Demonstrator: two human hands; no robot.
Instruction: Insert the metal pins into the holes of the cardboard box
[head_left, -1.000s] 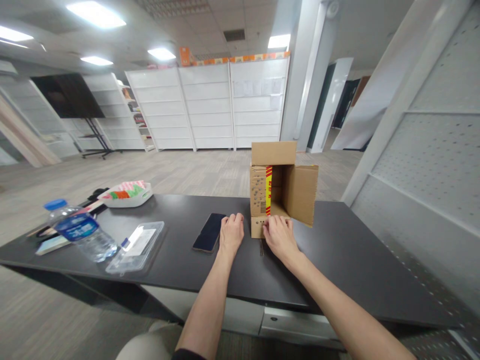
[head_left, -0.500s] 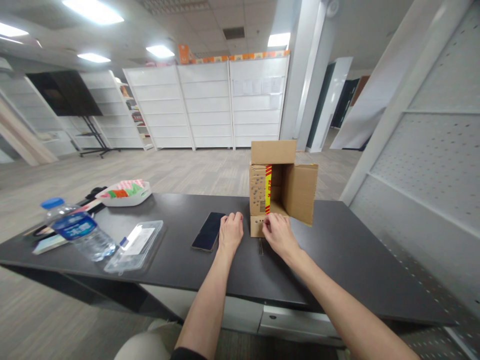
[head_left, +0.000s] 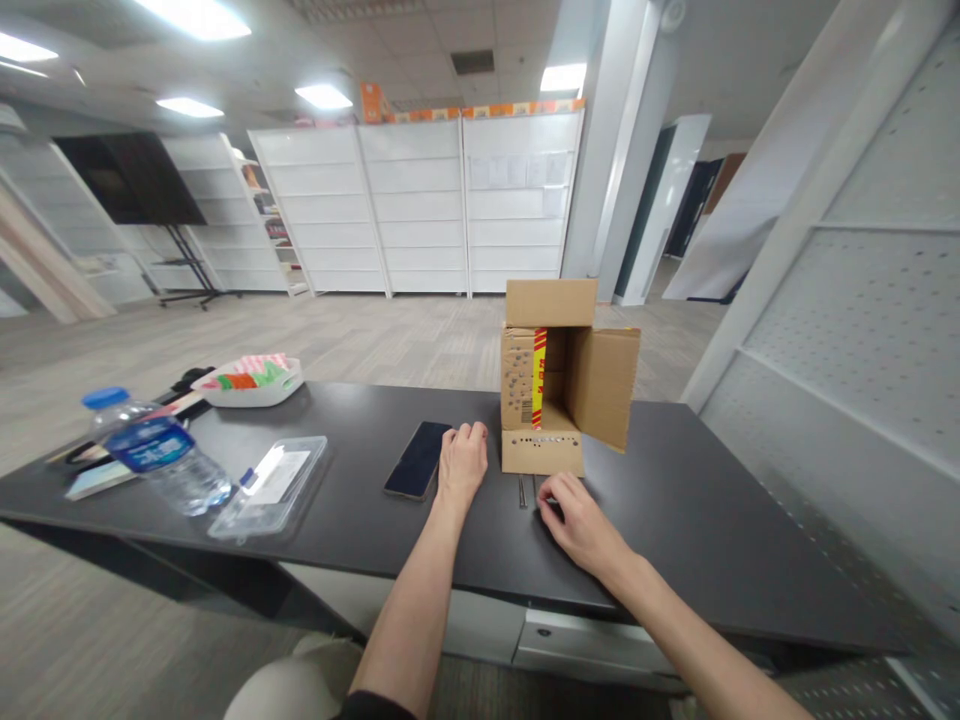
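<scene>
An open cardboard box (head_left: 519, 385) stands on the dark desk, its opening towards me. Its lowered front flap (head_left: 541, 458) bears a row of small dark holes and shiny dots. Just in front of that flap lie thin metal pieces (head_left: 523, 492), perhaps nails or screws. My right hand (head_left: 576, 515) rests on the desk beside them, fingers curled and thumb drawn in; whatever it may hold is hidden. Left of the box, my left hand (head_left: 463, 460) is closed on the desk, its fingertips out of sight. A dark phone (head_left: 417, 462) lies right beside it.
On the left of the desk (head_left: 675, 500) are a clear plastic case (head_left: 274, 490), a tilted water bottle (head_left: 157, 450) and a white basket (head_left: 255, 397) with colourful contents. A perforated panel (head_left: 862, 320) rises along the right side.
My right hand has come down from the box's front flap to the desk near the metal pieces, uncovering the flap. My left hand has stayed in place.
</scene>
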